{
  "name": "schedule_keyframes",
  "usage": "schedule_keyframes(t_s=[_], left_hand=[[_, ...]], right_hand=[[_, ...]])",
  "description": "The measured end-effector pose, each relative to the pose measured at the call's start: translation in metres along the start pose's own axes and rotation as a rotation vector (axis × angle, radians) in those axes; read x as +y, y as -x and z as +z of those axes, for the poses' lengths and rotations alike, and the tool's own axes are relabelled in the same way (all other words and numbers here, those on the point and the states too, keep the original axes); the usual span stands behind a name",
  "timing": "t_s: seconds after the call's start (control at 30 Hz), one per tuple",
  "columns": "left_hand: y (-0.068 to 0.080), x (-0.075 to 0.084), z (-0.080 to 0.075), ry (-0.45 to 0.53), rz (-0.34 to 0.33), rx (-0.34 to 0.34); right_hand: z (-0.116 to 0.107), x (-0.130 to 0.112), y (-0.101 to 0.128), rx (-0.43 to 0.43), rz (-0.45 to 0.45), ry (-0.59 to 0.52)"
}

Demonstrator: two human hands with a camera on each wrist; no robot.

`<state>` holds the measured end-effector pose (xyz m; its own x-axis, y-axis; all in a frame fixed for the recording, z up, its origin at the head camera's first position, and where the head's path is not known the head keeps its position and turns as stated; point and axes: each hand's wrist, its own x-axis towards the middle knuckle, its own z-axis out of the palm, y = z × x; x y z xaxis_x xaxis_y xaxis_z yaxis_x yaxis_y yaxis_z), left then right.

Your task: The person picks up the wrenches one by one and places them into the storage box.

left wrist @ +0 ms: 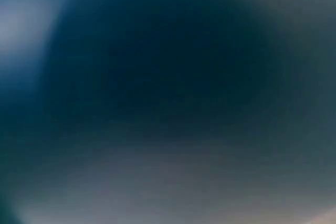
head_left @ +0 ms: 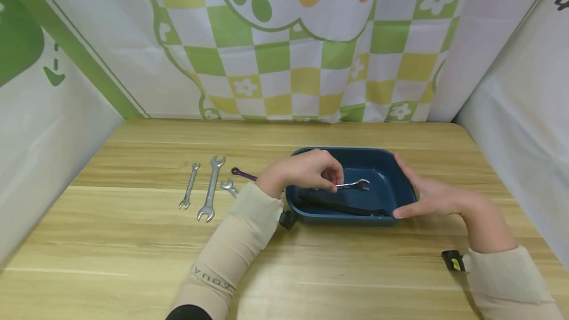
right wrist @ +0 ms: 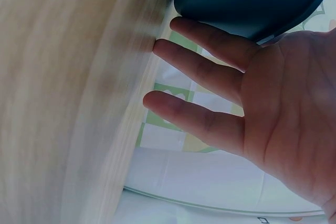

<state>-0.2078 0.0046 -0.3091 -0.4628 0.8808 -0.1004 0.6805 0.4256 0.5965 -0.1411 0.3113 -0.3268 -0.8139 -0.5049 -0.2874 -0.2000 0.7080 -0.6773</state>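
Observation:
My left hand (head_left: 313, 169) reaches over the blue tray (head_left: 404, 174) and pinches a small silver wrench (head_left: 353, 185), its open end pointing right. Beneath it, a long black wrench (head_left: 342, 206) lies along the near side of the tray. At the tray's right end, my right hand (head_left: 431, 196) rests with its thumb on the near corner and a finger along the far corner. The right wrist view shows three straight, spread fingers (right wrist: 194, 121) beside the tray's wall. Only a dark blur fills the left wrist view.
Left of the tray on the wooden table (head_left: 133, 241) lie a small silver wrench (head_left: 190, 186), a larger silver wrench (head_left: 211, 189), a purple wrench (head_left: 243, 174) and another silver wrench (head_left: 229, 187) partly behind my left arm. A checkered curtain (head_left: 306, 58) hangs behind.

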Motion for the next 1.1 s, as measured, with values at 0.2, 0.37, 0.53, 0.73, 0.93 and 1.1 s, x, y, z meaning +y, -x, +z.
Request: schedule_keyframes(t_s=[0.2, 0.37, 0.53, 0.73, 0.93, 1.1], left_hand=[[-0.004, -0.013, 0.008, -0.002, -0.048, -0.035], [-0.007, -0.02, 0.016, 0.014, -0.067, -0.048], [-0.008, -0.023, 0.02, 0.003, -0.077, -0.052], [-0.01, -0.026, 0.023, -0.043, -0.088, -0.058], [-0.011, -0.024, 0.023, -0.057, -0.106, -0.062], [-0.013, -0.024, 0.022, -0.088, -0.122, -0.071]], right_hand=[[0.002, -0.001, 0.0, -0.004, 0.003, -0.006], [0.004, 0.0, 0.0, -0.01, 0.005, -0.02], [0.006, 0.001, 0.0, -0.006, 0.0, -0.004], [0.005, 0.001, 0.0, -0.002, -0.003, 0.002], [0.003, 0.0, 0.0, -0.005, -0.004, -0.003], [0.0, -0.002, 0.001, -0.005, -0.002, -0.011]])
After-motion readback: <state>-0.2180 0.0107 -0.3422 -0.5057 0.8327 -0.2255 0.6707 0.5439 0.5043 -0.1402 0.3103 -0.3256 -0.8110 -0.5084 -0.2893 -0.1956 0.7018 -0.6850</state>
